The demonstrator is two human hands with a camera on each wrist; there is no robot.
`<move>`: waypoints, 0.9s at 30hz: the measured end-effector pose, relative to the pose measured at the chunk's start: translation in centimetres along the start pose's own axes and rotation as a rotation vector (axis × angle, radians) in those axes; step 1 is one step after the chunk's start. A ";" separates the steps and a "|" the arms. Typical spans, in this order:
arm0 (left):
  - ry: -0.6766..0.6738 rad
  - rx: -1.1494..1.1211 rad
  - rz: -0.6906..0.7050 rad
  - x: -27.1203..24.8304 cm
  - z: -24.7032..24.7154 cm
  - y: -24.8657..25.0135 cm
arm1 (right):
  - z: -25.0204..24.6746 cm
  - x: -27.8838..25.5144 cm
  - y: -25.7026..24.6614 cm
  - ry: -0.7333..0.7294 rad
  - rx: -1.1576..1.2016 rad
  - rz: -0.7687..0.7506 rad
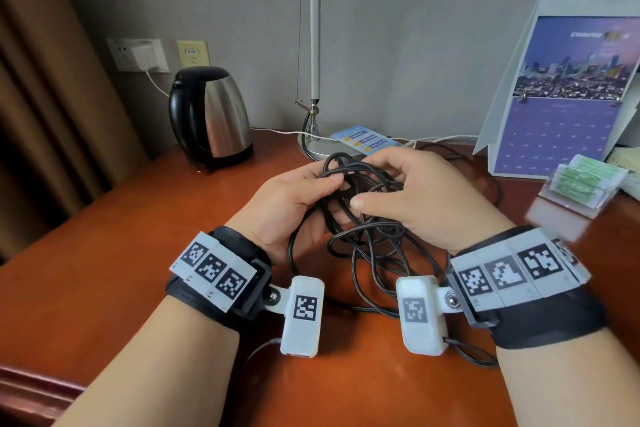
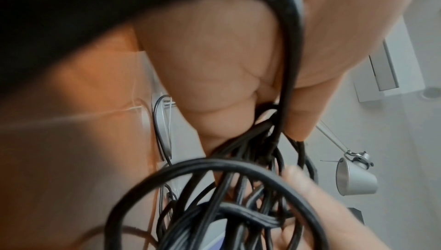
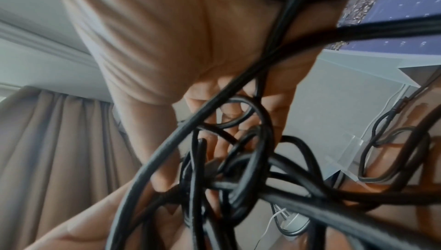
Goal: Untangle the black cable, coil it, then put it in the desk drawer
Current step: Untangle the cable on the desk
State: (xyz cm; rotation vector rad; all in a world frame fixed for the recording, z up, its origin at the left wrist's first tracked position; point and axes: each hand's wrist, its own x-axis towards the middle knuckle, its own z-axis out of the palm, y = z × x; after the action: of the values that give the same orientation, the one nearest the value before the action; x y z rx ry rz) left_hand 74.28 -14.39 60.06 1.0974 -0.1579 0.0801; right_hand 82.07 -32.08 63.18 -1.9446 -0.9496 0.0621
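A tangled black cable (image 1: 367, 243) hangs in loose loops between both hands above the reddish wooden desk (image 1: 121, 270). My left hand (image 1: 298, 198) grips a bunch of strands, thumb pressed over them. My right hand (image 1: 408, 194) holds the tangle from the other side, fingers curled into the loops and thumb pointing left. In the left wrist view the cable (image 2: 238, 188) passes between thumb and fingers. The cable (image 3: 226, 169) crosses the palm in knotted loops in the right wrist view. A further stretch trails on the desk toward the right. No drawer is in view.
A black and steel kettle (image 1: 209, 116) stands at the back left. A desk lamp base and pole (image 1: 313, 135) rise behind the hands, with a blue leaflet (image 1: 367, 141) beside it. A purple calendar (image 1: 561, 97) and a clear holder of green packets (image 1: 581, 184) stand at the right.
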 end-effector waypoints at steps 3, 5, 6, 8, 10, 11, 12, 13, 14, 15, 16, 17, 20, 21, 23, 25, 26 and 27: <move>-0.018 0.011 -0.003 0.0 -0.2 0.0 | -0.2 0.3 0.5 0.041 0.017 -0.004; -0.033 0.056 -0.004 0.0 -0.2 0.1 | -0.2 0.4 0.7 0.050 0.048 0.009; -0.030 0.085 -0.001 -0.1 -0.2 0.1 | -0.2 0.4 0.8 0.058 0.051 0.011; 0.003 0.142 0.012 -0.2 -0.2 0.0 | -0.2 0.5 1.1 0.082 0.049 0.002; 0.079 0.229 0.037 -0.2 -0.4 0.0 | -0.3 0.7 1.4 0.117 0.073 0.008; 0.133 0.287 0.045 -0.1 -0.6 0.1 | -0.4 0.8 1.6 0.133 0.091 0.018; 0.189 0.343 0.045 -0.1 -0.8 0.3 | -0.5 1.0 1.8 0.148 0.099 0.033; 0.237 0.388 0.039 -0.2 -0.9 0.4 | -0.5 1.0 2.0 0.159 0.105 0.049; 0.271 0.421 0.034 -0.1 -1.0 0.5 | -0.6 1.1 2.1 0.168 0.115 0.065; 0.286 0.445 0.032 -0.1 -1.1 0.5 | -0.6 1.1 2.2 0.175 0.130 0.077; 0.289 0.462 0.030 -0.1 -1.2 0.5 | -0.7 1.1 2.2 0.177 0.143 0.087; 0.287 0.476 0.027 -0.1 -1.1 0.4 | -0.7 1.1 2.2 0.182 0.152 0.096; 0.305 0.503 0.037 0.0 -1.3 0.3 | -0.9 1.1 2.2 0.236 0.176 0.114; 0.315 0.504 0.051 0.0 -1.3 0.4 | -1.0 1.2 2.3 0.264 0.191 0.121; 0.327 0.503 0.086 0.0 -1.3 0.4 | -1.0 1.2 2.2 0.302 0.206 0.128; 0.332 0.496 0.119 0.1 -1.2 0.5 | -0.9 1.2 2.2 0.317 0.189 0.120; 0.337 0.490 0.130 0.2 -1.2 0.5 | -0.8 1.2 2.1 0.328 0.177 0.110; 0.341 0.484 0.139 0.2 -1.1 0.5 | -0.7 1.2 2.1 0.337 0.170 0.101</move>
State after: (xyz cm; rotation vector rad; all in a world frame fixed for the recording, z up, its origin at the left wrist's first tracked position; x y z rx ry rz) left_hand 74.50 -13.14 60.04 1.5346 0.0990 0.4454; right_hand 84.49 -32.37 62.36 -1.7739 -0.6032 -0.1204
